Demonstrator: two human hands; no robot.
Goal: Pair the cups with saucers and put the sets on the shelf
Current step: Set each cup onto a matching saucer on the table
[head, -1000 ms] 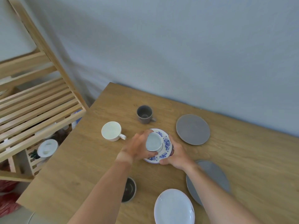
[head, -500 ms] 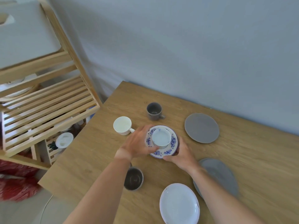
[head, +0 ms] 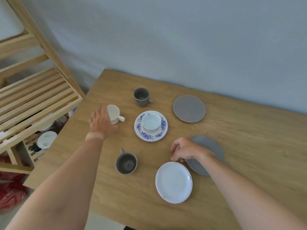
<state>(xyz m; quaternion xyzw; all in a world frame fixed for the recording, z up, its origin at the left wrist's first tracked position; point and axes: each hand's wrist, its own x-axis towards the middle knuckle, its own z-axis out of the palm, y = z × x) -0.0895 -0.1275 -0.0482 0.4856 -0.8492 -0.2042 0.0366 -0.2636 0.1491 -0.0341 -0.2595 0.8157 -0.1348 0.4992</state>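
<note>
half the grey saucer (head: 214, 147) hides under the right hand (head: 186, 151).

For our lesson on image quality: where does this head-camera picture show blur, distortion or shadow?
Head view: wide-angle bending tilts the shelf and wall; the red bag and frame edges are soft; light is even and shadows faint; the left hand at the white cup is slightly smeared.

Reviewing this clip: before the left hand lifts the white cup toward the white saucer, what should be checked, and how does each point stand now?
1. Left hand wrapped on white cup: cannot tell, grip partly hidden.
2. White cup upright: ok.
3. White saucer bare, ready: ok.
4. Right hand off that saucer: ok, just above its rim.
5. Floral cup seated on floral saucer: ok.
6. Sets on shelf: not ok.
</note>
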